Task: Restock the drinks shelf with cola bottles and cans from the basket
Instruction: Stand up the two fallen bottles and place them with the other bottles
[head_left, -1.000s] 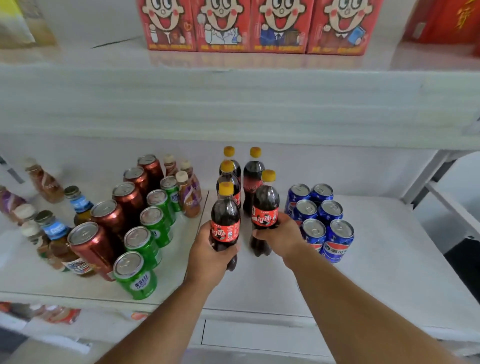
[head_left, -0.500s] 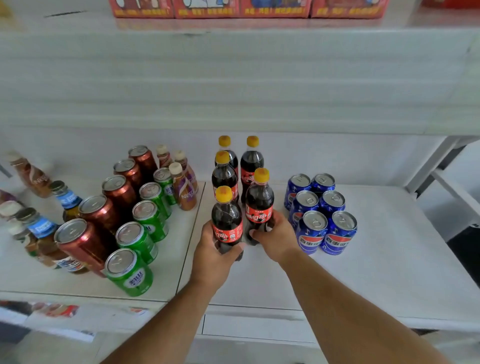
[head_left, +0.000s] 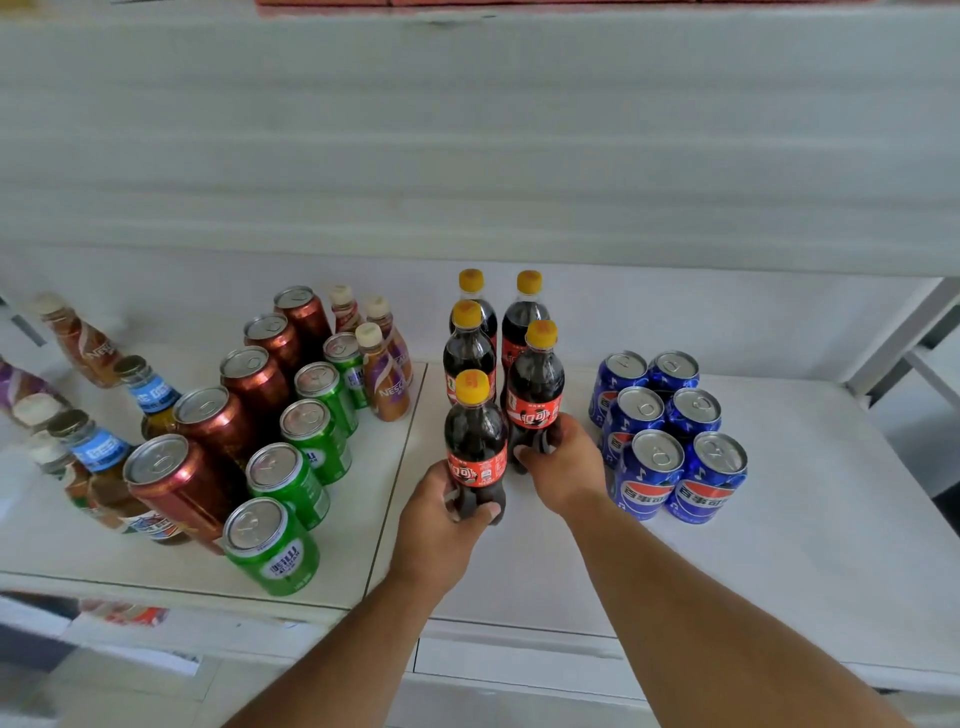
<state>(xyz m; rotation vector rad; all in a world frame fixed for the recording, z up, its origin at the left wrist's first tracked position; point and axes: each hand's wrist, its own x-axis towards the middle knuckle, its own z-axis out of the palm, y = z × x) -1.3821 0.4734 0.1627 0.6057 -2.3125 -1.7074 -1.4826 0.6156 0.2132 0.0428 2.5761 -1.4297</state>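
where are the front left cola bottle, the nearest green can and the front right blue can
front left cola bottle (head_left: 476, 462): head view, on its red label, held in the left hand
nearest green can (head_left: 275, 558): head view, on its green side wall
front right blue can (head_left: 707, 488): head view, on its blue side, at the logo

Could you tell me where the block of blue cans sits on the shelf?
The blue cans stand on the shelf's right part, just right of the right hand.
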